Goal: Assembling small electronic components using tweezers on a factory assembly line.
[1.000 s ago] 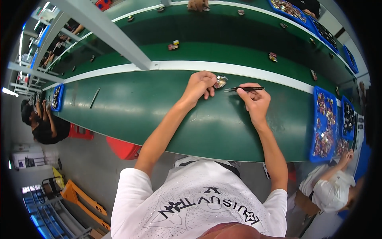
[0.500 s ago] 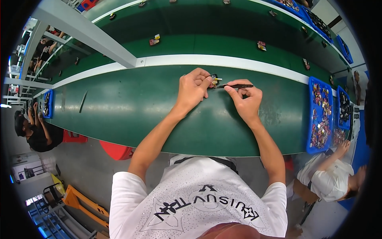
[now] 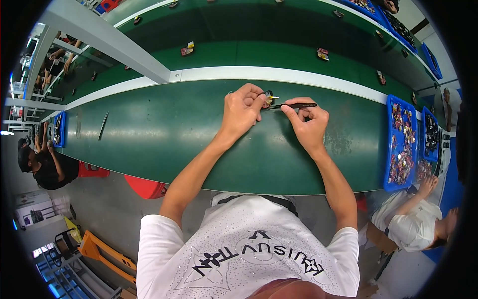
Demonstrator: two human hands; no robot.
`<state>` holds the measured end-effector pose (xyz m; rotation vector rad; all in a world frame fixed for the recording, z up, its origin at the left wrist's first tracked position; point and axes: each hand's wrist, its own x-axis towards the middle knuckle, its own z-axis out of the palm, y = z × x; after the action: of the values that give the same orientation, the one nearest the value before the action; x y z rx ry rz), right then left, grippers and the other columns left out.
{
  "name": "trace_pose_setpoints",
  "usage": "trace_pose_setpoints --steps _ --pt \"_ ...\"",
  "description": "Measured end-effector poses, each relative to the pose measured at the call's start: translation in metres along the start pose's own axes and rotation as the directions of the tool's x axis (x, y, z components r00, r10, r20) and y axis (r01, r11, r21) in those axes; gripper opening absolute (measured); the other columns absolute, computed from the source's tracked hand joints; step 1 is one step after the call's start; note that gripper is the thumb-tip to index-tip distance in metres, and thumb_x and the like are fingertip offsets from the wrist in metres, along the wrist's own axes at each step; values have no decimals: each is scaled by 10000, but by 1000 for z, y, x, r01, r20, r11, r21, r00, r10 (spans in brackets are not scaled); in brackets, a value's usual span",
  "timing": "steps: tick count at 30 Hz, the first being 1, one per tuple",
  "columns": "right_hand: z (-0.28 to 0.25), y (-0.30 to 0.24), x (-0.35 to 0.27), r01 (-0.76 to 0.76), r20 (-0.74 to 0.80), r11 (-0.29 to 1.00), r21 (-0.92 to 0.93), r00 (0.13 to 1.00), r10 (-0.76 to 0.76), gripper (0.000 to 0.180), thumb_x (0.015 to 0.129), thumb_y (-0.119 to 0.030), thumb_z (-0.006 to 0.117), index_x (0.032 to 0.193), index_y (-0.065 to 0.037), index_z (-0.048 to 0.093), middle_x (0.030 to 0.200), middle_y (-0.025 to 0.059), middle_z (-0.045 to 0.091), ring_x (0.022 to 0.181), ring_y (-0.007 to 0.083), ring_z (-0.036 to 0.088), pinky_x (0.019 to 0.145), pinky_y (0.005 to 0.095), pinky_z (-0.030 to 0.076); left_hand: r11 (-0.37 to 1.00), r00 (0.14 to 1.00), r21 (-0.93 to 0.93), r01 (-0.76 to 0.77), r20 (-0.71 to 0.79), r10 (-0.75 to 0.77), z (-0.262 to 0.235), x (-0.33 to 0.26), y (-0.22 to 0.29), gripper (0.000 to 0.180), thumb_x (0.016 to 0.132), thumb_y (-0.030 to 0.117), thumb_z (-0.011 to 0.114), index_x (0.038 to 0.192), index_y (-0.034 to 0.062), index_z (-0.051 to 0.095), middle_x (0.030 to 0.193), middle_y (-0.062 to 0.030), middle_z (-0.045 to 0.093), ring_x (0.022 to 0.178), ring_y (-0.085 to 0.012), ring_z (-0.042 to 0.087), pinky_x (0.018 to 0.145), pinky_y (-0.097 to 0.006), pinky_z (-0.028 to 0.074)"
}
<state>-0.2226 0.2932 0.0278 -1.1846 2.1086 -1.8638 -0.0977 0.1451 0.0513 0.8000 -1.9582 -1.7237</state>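
Green bench top (image 3: 164, 134) carries the work: the left hand (image 3: 242, 110) pinches a small dark part (image 3: 269, 98) at its fingertips, near the white strip (image 3: 318, 79). The right hand (image 3: 307, 122) grips black tweezers (image 3: 294, 105), long axis level, tip pointing left and just touching the part. Left hand sits nearer. Since a moment ago both hands look closer together, tweezers drawn in
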Motion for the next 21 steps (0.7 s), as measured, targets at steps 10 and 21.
trace_pose_setpoints --steps 10,21 --pt "-3 -1 1 -150 34 978 146 989 147 94 854 -3 802 915 22 735 579 -90 495 494 -17 334 465 207 221 1000 999 -15 -14 41 15 1 0 -1 189 987 90 643 1070 -79 666 784 -84 699 540 -97 617 432 -235 443" --pt "-9 -3 5 -282 133 864 417 959 249 126 896 52 745 1005 58 681 879 69 720 738 56 653 627 178 484 936 955 -328 130 294 -30 -6 9 -16 322 1037 203 613 1215 -60 662 897 -119 698 578 -153 671 419 -225 488"
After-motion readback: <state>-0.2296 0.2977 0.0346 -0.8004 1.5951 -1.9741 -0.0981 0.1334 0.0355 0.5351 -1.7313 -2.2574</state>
